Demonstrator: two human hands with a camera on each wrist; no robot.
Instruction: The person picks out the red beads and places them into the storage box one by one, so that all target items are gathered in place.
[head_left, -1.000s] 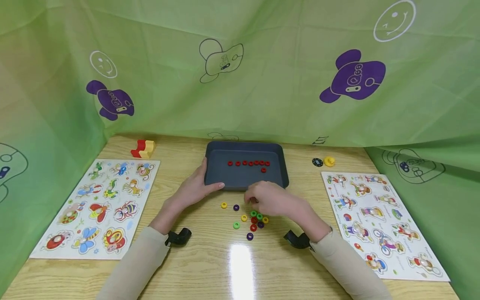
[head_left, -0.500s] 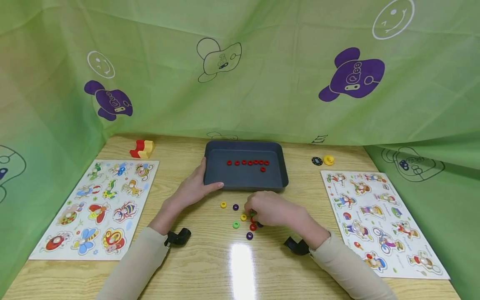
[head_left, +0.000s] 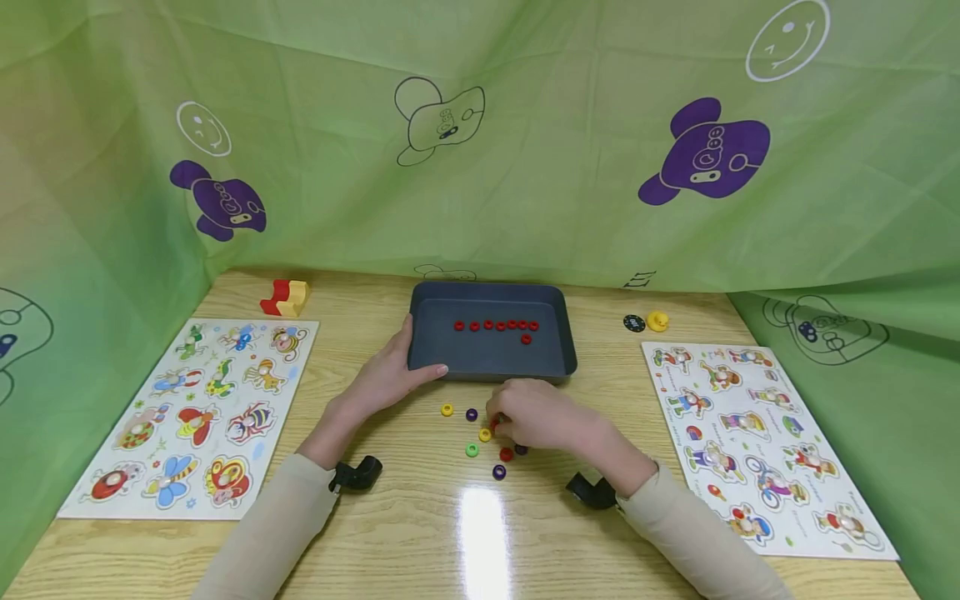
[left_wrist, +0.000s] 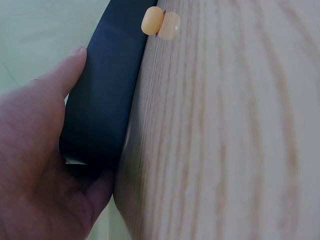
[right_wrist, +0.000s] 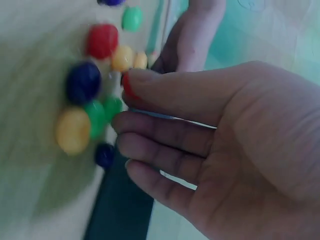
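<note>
My left hand (head_left: 386, 379) grips the left near corner of a dark grey tray (head_left: 487, 360), its thumb along the near rim; the tray's wall (left_wrist: 102, 95) fills part of the left wrist view. Several red ring beads (head_left: 488, 325) lie inside the tray, most in a row. Just in front of it, my right hand (head_left: 536, 414) pinches a red bead (right_wrist: 129, 86) between thumb and fingertips. Loose beads surround it: a yellow one (head_left: 485, 435), a light green one (head_left: 472, 450), another red one (head_left: 506, 454) and purple ones (head_left: 499, 472). The hand covers others in the head view.
Peg puzzle boards lie on both sides, one with insects (head_left: 191, 417), the other with figures (head_left: 765, 450). Behind stand red and yellow blocks (head_left: 285, 297), a black disc (head_left: 633, 322) and a yellow duck (head_left: 657, 322). A green curtain (head_left: 525, 208) encloses the table.
My right hand has come down from near the tray's front edge into the bead cluster and taken hold of a red bead. The left hand stays on the tray.
</note>
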